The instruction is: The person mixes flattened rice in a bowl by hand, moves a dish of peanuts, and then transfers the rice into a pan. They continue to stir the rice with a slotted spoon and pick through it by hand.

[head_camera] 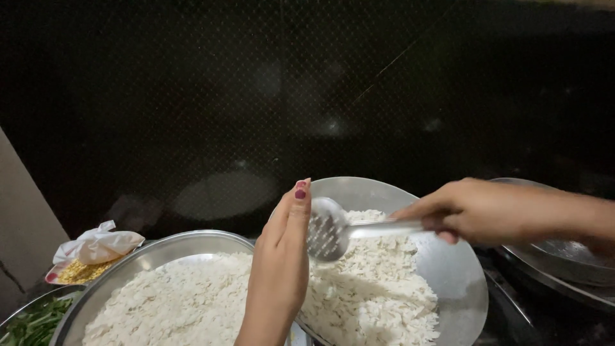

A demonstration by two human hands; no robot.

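My right hand (471, 209) grips the handle of a slotted steel spoon (328, 229), whose perforated bowl hangs just above white flattened rice in a tilted steel bowl (458, 272). My left hand (280, 259) stands upright with flat fingers right beside the spoon's bowl, touching or nearly touching its edge. Its nails are painted dark red. A second wide steel bowl (157, 251) at the lower left is filled with the same white flakes.
A torn packet with yellow grains (90, 256) lies at the left. Green chopped vegetables (35, 323) sit in the bottom left corner. Another steel pan (564, 256) stands at the right. A dark glossy wall fills the background.
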